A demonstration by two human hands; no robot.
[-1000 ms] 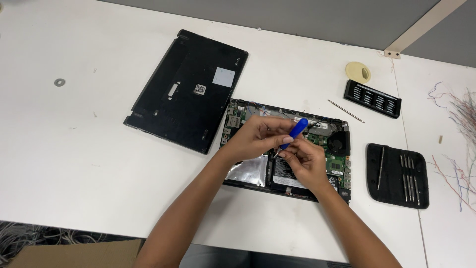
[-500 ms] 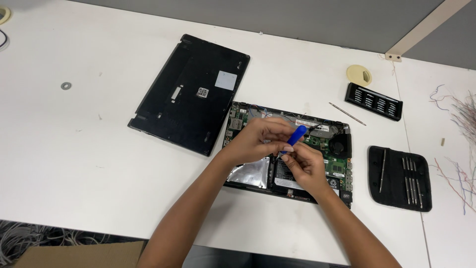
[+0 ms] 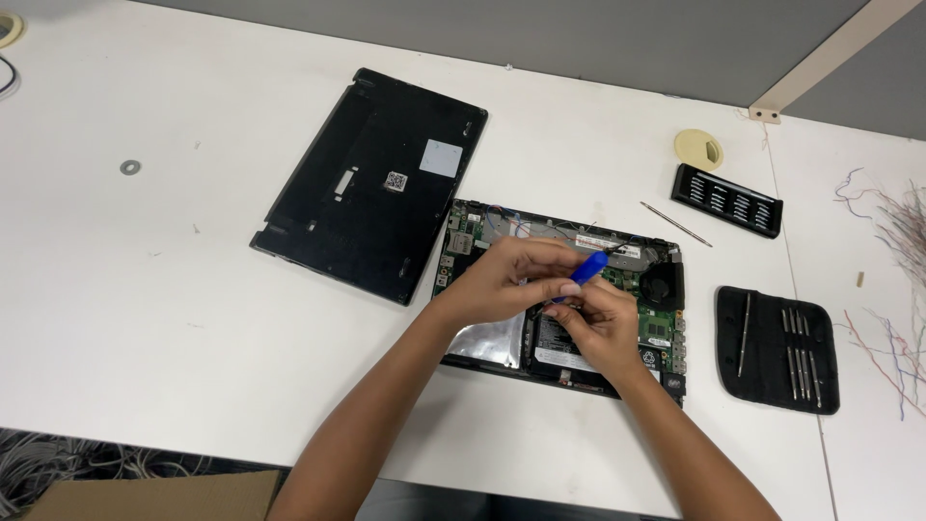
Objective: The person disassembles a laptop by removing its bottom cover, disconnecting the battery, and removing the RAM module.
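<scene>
An opened laptop (image 3: 656, 289) lies on the white table (image 3: 145, 309) with its circuit board, fan and silver battery exposed. Over its middle, my right hand (image 3: 598, 323) grips a blue-handled screwdriver (image 3: 586, 269) that points down into the laptop. My left hand (image 3: 506, 275) is curled against the screwdriver's handle from the left, fingers touching it. The tip of the screwdriver is hidden behind my fingers. The removed black bottom cover (image 3: 371, 183) lies flat to the left of the laptop.
A black pouch with several slim tools (image 3: 776, 347) lies right of the laptop. A black bit holder (image 3: 725, 200), a loose metal rod (image 3: 675, 224) and a round beige disc (image 3: 697, 150) sit behind. Coloured wires (image 3: 892, 280) spread at the right edge. A washer (image 3: 129, 167) lies far left.
Both hands stay over the laptop with the screwdriver; the handle has tilted slightly and the fingers have shifted around it. The view has drifted a little.
</scene>
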